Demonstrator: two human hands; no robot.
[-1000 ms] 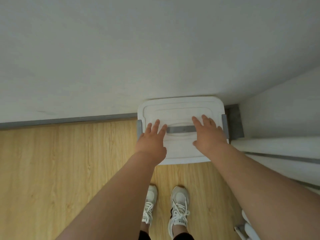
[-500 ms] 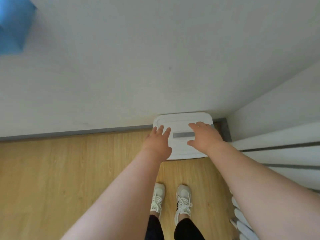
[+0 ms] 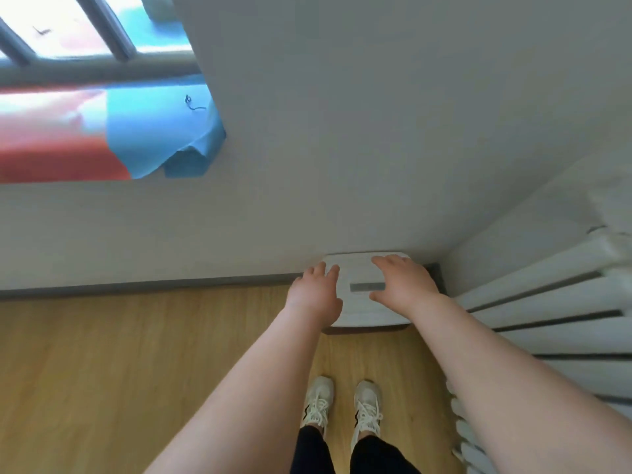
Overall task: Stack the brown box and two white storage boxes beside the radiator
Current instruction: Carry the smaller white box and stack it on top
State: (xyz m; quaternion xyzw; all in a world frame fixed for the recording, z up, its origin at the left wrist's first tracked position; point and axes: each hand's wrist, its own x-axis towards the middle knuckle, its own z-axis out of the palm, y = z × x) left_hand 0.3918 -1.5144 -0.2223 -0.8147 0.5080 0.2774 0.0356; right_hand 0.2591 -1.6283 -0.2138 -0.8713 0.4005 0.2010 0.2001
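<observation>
A white storage box [image 3: 362,311] with a grey handle strip on its lid stands in the corner against the wall, left of the radiator [image 3: 547,309]. A thin dark brown edge [image 3: 359,331] shows under its near side; what it belongs to I cannot tell. My left hand [image 3: 316,294] hovers over the lid's left part, fingers spread and holding nothing. My right hand [image 3: 403,282] is spread above the lid's right part, also holding nothing. Whether either hand touches the lid is unclear.
Wooden floor [image 3: 136,371] stretches to the left. A grey baseboard [image 3: 136,289] runs along the white wall. My two white shoes [image 3: 342,405] stand just before the box. A window with blue and red sheeting [image 3: 102,131] is at the upper left.
The view has pulled up and back, so the box looks smaller and the window and radiator have come into sight. Both hands have lifted from flat on the lid.
</observation>
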